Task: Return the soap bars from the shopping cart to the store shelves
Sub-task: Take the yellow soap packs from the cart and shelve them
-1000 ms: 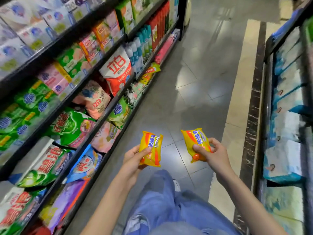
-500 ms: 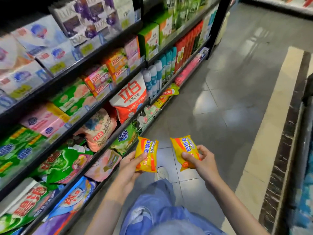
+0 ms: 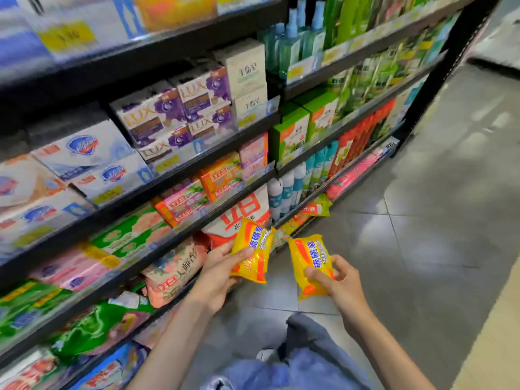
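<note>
1. Holding a yellow soap bar [image 3: 253,250] between thumb and fingers, the left hand [image 3: 222,273] is raised just beside the store shelves [image 3: 168,52], in front of a red-and-white bag [image 3: 242,212].
2. The right hand [image 3: 342,285] pinches a second yellow soap bar [image 3: 311,263], tilted, over the tiled floor [image 3: 422,220].
3. The two bars are near each other, apart; boxed soaps [image 3: 174,114] fill the shelves above.
</note>
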Tool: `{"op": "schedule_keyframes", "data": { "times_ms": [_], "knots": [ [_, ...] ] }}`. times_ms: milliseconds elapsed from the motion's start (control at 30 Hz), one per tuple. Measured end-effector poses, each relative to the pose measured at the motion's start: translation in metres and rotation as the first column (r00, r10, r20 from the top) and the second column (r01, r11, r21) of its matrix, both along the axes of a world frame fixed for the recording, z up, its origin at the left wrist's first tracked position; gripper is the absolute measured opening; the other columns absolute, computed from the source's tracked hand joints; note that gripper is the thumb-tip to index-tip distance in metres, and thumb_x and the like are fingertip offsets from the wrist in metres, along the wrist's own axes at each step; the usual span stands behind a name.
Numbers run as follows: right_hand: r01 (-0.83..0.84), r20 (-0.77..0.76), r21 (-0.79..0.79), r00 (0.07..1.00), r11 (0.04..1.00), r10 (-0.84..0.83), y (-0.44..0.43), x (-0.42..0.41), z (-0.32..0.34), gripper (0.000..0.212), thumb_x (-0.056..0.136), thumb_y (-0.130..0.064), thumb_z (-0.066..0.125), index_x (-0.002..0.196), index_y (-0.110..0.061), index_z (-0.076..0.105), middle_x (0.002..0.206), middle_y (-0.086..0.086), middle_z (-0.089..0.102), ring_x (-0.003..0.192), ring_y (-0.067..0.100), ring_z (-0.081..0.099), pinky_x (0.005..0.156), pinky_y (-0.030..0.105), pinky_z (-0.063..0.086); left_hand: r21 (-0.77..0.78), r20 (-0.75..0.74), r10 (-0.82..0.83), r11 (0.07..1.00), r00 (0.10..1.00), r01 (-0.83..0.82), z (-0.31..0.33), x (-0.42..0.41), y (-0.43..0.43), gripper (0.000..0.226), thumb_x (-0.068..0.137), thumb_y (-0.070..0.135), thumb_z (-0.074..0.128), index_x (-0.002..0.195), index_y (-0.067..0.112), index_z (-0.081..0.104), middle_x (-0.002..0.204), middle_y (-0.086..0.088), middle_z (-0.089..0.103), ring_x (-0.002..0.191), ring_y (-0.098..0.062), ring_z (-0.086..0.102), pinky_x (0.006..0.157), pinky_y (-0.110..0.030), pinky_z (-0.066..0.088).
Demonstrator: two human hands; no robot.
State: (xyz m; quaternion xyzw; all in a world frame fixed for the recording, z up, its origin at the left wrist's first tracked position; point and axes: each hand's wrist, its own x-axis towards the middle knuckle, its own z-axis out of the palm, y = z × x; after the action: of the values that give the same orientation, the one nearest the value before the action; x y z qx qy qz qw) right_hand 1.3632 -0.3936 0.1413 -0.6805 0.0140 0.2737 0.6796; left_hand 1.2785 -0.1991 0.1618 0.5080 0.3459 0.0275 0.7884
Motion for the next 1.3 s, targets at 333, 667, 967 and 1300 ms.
{"op": "schedule_keyframes", "data": {
  "times_ms": [333,667,967,1300],
  "knots": [
    [-0.480,0.131,0.215,0.877,0.850,0.462,0.075,0.130,0.093,0.068,0.039,-0.012,0.084,0.102,-0.011,0.057,0.074,-0.001,0.073,0.065,0.010,0.068,0.057,0.022,0.055,0.107,0.222,0.180,0.972,0.958,-0.208,0.078,0.053,0.024,0.071,0.037,0.030,0.093,0.100,0.006,0.068,0.096,-0.016,0.072,0.077,-0.024,0.070,0.072,-0.038,0.058],
    [-0.701,0.370,0.332,0.712,0.631,0.596,0.123,0.202,0.207,0.015,0.076,0.000,0.067,0.079,-0.012,0.059,0.059,-0.005,0.066,0.050,0.002,0.060,0.043,0.015,0.047,0.532,0.319,0.151,0.789,0.936,-0.308,0.196,0.080,0.046,0.076,0.032,0.055,0.089,0.093,0.015,0.070,0.088,-0.004,0.074,0.074,-0.013,0.069,0.060,-0.020,0.053],
    [-0.786,0.618,0.149,0.547,0.600,0.564,0.158,0.252,0.298,0.044,0.051,-0.023,0.079,0.091,-0.014,0.065,0.083,-0.002,0.073,0.078,0.014,0.070,0.071,0.030,0.055,0.818,0.213,0.050,0.537,0.976,-0.207,0.298,0.105,0.085,0.040,0.060,0.027,0.084,0.096,0.020,0.067,0.084,0.006,0.074,0.075,-0.004,0.068,0.064,-0.014,0.051],
    [-0.800,0.518,0.160,0.567,0.578,0.641,0.221,0.279,0.335,0.020,0.070,-0.011,0.072,0.088,-0.014,0.063,0.073,-0.001,0.073,0.063,0.012,0.069,0.060,0.025,0.058,0.942,0.018,0.112,0.331,0.994,-0.055,0.352,0.131,0.158,0.044,0.068,0.037,0.077,0.108,0.022,0.062,0.104,-0.003,0.070,0.087,-0.014,0.067,0.075,-0.030,0.055]
  ]
}}
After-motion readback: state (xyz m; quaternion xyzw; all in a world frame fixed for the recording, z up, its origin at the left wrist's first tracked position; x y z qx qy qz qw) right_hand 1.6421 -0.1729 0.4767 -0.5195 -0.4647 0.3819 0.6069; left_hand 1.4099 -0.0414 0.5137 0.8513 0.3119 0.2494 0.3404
